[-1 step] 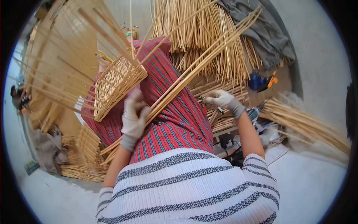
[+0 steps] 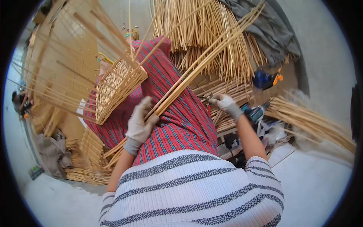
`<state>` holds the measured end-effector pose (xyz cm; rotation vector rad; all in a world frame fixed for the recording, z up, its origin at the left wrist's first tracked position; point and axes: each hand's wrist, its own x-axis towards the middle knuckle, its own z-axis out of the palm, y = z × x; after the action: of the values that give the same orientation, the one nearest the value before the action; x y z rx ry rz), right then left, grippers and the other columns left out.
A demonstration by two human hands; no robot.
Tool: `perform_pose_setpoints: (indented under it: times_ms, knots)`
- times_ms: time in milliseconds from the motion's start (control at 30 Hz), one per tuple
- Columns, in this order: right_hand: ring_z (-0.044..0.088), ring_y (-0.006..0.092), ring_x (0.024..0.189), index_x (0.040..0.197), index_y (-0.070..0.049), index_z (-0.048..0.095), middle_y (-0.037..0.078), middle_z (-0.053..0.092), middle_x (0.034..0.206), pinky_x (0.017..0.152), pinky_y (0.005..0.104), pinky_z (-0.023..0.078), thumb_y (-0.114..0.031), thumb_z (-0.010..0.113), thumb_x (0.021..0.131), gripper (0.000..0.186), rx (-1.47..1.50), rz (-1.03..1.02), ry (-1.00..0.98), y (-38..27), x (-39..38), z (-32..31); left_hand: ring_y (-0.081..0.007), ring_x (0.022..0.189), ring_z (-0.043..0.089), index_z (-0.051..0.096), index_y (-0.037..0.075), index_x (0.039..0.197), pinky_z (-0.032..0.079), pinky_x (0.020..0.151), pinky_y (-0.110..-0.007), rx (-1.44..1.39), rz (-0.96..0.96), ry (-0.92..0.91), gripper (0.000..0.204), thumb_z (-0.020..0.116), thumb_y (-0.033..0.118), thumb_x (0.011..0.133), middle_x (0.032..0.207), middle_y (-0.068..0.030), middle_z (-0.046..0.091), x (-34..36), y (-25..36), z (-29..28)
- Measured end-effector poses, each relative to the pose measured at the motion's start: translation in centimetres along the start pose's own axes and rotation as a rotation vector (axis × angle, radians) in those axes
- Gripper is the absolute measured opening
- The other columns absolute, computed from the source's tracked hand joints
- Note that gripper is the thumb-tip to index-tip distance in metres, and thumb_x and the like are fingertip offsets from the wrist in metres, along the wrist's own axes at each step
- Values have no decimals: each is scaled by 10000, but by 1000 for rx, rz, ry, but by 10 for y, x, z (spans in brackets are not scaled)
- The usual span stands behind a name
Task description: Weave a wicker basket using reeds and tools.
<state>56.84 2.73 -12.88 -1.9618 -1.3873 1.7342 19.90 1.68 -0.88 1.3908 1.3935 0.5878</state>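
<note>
Across my lap, over red plaid cloth (image 2: 189,126), a small bundle of long peeled wicker rods (image 2: 206,62) runs from lower left to upper right. My left hand (image 2: 140,123), in a pale work glove, is closed round the bundle near its lower part. To the left, resting on my knees, is a woven wicker basket piece (image 2: 113,87) with long upright stakes fanning out from it. My right hand (image 2: 227,105), gloved too, is closed at the right of my lap. A small dark thing sticks out of its fingertips, too small to name.
A large heap of rods (image 2: 189,30) lies ahead, partly under a grey cloth (image 2: 270,34). More rods (image 2: 306,117), a dark blue object with an orange part (image 2: 264,79) and a teal power tool (image 2: 253,113) are at the right. Another person (image 2: 22,102) shows at the far left.
My left hand has shifted slightly right and down, still round the rods. My right hand has turned a little, its fingers drawn closer round the small dark thing.
</note>
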Motion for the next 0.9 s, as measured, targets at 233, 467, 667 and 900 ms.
perform_pose_setpoints:
  times_ms: [233,467,667,900]
  knots:
    - [638,296,1086,1108,-96,673,173,683,1115,864,447,495,-329,575,895,331,431,208,-8,220,32,233,-210,1062,660,503,51,1370,524,941,-341,493,74,-87,578,735,51,840,1181,-124,671,16,-11,13]
    - [618,298,1076,1071,-97,675,170,667,1095,826,453,485,-283,572,880,286,-443,158,181,133,81,252,-135,974,658,498,73,1355,539,850,-277,194,-265,-94,546,720,38,857,1082,-104,678,24,3,24]
    - [588,283,968,982,-126,675,138,632,956,722,441,464,-212,547,850,203,-1046,-166,406,207,93,212,-169,1002,658,518,81,1323,528,890,-314,287,-177,-86,563,775,114,823,1056,-102,680,24,9,22]
    - [617,210,868,1007,-114,642,84,644,941,714,393,504,-259,509,945,206,-597,-102,52,188,108,161,-322,1095,650,498,143,1332,499,951,-388,401,-134,-163,552,721,335,866,1167,-171,652,15,17,10]
